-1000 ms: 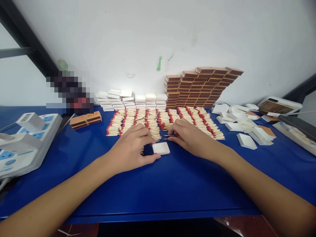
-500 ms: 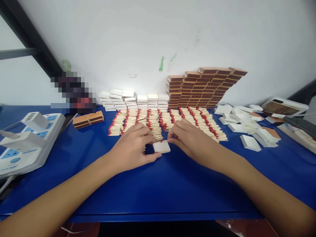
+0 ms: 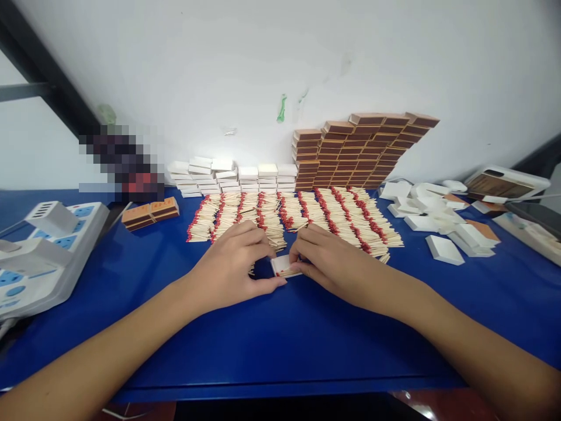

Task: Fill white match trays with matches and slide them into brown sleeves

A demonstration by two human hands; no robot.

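A small white matchbox tray lies on the blue table, open side up, with a few red-headed matches along its near side. My left hand grips the tray's left end, thumb at the near corner and fingers at the far one. Over the right half of the tray, my right hand has its thumb and fingertips closed on a match; the fingers partly cover the tray. Just beyond both hands spread rows of loose matches, heads mostly toward the left.
White trays are stacked against the wall, beside a tall stack of brown matchboxes. Loose white trays lie in a heap at right. A bundle of matchboxes and a power strip are at left.
My right hand has moved left and slightly nearer, bringing its match from the tray's far edge down into the tray. My left hand keeps its grip on the tray.
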